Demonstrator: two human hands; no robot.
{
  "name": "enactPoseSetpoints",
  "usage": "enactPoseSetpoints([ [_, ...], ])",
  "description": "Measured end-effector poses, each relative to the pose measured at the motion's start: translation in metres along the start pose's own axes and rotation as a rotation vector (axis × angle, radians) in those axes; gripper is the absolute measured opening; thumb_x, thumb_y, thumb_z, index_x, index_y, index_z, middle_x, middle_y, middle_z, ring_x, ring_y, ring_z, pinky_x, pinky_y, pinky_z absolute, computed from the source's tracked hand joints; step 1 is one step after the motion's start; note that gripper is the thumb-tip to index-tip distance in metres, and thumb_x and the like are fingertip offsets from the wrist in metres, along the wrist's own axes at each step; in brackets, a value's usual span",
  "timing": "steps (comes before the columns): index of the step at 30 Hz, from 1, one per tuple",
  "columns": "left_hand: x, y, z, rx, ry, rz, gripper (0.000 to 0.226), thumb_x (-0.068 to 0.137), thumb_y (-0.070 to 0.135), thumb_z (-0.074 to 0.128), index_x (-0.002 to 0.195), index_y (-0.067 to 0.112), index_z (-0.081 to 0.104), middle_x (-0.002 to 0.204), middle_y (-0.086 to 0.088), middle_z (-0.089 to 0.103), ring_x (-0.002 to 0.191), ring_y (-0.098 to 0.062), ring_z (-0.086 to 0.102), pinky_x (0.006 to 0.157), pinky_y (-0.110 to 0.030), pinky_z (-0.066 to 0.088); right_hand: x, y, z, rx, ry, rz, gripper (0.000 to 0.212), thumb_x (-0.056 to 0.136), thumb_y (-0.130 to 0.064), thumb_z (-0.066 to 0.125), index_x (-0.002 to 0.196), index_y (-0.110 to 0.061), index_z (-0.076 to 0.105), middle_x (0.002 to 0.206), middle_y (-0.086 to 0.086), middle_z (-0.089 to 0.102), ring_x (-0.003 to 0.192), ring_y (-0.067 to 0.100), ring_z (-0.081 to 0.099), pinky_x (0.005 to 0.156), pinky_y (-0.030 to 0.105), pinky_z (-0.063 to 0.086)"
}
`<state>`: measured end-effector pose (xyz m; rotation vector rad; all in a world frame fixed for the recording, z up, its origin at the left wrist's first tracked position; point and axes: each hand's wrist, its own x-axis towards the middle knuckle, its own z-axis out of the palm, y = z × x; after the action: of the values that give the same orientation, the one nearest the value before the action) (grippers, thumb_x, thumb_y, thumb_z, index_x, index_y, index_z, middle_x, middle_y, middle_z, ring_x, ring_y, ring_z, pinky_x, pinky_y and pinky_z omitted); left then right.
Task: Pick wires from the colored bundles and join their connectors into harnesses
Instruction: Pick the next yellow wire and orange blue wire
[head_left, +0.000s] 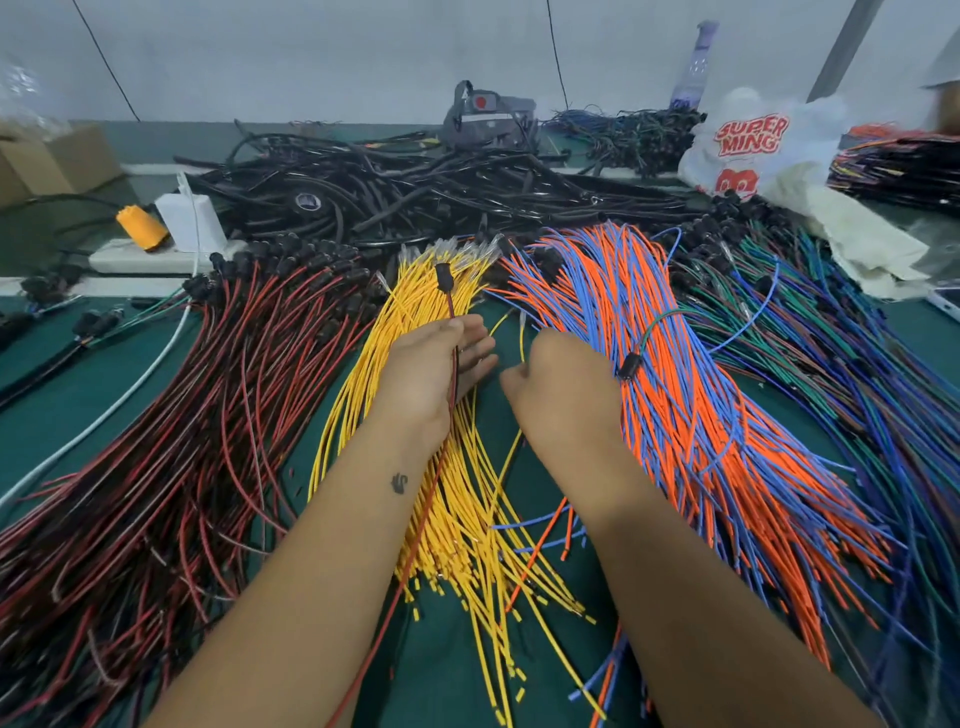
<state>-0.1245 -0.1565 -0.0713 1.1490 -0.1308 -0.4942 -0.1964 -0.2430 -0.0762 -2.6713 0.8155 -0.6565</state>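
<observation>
Four fanned bundles lie on the green table: red-black wires (171, 441), yellow wires (467, 530), orange-blue wires (691, 415) and green-blue wires (857, 364). My left hand (436, 369) sits over the yellow bundle, its thumb pinning a red-black wire (451, 296) whose black connector stands upright above the fingers. My right hand (561, 384) is beside the orange-blue bundle, fingers curled, pinching a single yellow wire (521, 343) that rises between both hands. A green-blue wire with a black connector (629, 365) loops over the back of my right hand.
A tangle of black cables (415, 192) fills the back of the table. A white power strip (156, 254) with an orange plug (140, 226) sits back left. A printed plastic bag (753, 150) and cloth lie back right. A cardboard box (52, 161) is far left.
</observation>
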Motion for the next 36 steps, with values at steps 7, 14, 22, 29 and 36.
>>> enactPoseSetpoints([
  [7, -0.011, 0.001, 0.005, 0.257, -0.154, 0.079, 0.030, 0.098, 0.003, 0.041, 0.083, 0.004, 0.067, 0.062, 0.000, 0.064, 0.055, -0.007, 0.058, 0.047, -0.015, 0.045, -0.001, -0.009, 0.005, 0.456, 0.213, -0.089, 0.013, 0.083, -0.018, 0.064, 0.075, -0.013, 0.055, 0.066, 0.000, 0.055, 0.062, 0.022, 0.051, 0.057, 0.035, 0.038],
  [14, -0.013, 0.004, 0.003, 0.143, -0.245, 0.016, 0.030, 0.100, 0.011, 0.043, 0.082, 0.012, 0.067, 0.063, 0.002, 0.066, 0.059, -0.010, 0.060, 0.053, -0.019, 0.046, -0.001, -0.008, 0.012, 0.533, 0.201, -0.130, 0.006, 0.085, -0.013, 0.063, 0.080, -0.010, 0.061, 0.065, -0.003, 0.056, 0.061, 0.019, 0.055, 0.059, 0.038, 0.048],
  [22, -0.011, 0.006, 0.003, 0.041, -0.111, 0.062, 0.029, 0.102, 0.013, 0.038, 0.082, 0.011, 0.059, 0.065, 0.000, 0.064, 0.054, -0.007, 0.059, 0.050, -0.018, 0.049, 0.000, -0.006, -0.009, 0.292, 0.170, -0.218, 0.013, 0.090, -0.024, 0.053, 0.090, -0.017, 0.064, 0.093, 0.002, 0.064, 0.087, 0.025, 0.059, 0.071, 0.039, 0.049],
  [29, -0.004, 0.004, -0.001, 0.095, -0.105, -0.002, 0.030, 0.105, 0.017, 0.035, 0.080, 0.017, 0.053, 0.045, 0.010, 0.029, 0.035, -0.003, 0.020, 0.034, -0.012, 0.015, 0.018, 0.040, -0.039, -0.102, 0.165, 0.015, 0.043, 0.079, 0.000, 0.051, 0.118, -0.015, 0.061, 0.117, 0.015, 0.057, 0.108, 0.037, 0.049, 0.088, 0.040, 0.038],
  [36, -0.005, 0.005, -0.001, 0.123, -0.133, -0.042, 0.030, 0.105, 0.016, 0.034, 0.080, 0.015, 0.052, 0.043, 0.010, 0.027, 0.034, -0.003, 0.019, 0.035, -0.012, 0.014, 0.021, 0.055, -0.035, -0.118, 0.189, 0.106, 0.030, 0.089, -0.019, 0.050, 0.110, -0.015, 0.071, 0.106, 0.017, 0.057, 0.103, 0.038, 0.048, 0.084, 0.040, 0.037],
])
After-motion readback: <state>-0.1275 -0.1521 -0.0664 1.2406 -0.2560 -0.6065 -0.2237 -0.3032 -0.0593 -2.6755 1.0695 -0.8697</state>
